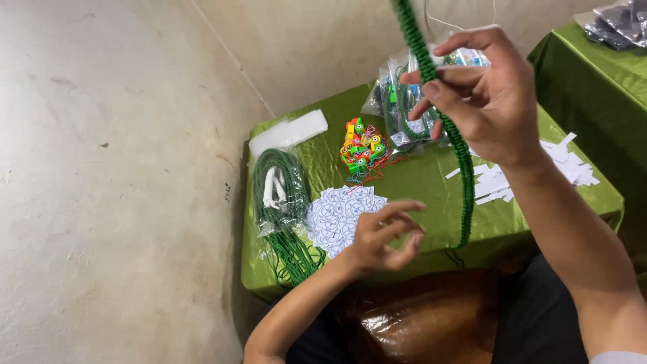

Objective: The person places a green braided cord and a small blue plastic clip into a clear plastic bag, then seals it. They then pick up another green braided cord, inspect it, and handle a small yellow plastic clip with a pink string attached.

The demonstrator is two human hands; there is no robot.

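Aloft, green cord (450, 128) (right hand (486, 101))

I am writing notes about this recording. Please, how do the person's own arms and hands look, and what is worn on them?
Both hands, left hand and right hand, are bare: no gloves, rings or watch visible. Both forearms are uncovered too. Only a pale sleeve edge shows near the right elbow.

On the table (431, 182), the toy pile (362, 148) sits mid-top. Left of it lies the bagged cord bundle (280, 202); just before it, the round stickers (340, 216); right, probably paper strips (499, 180).
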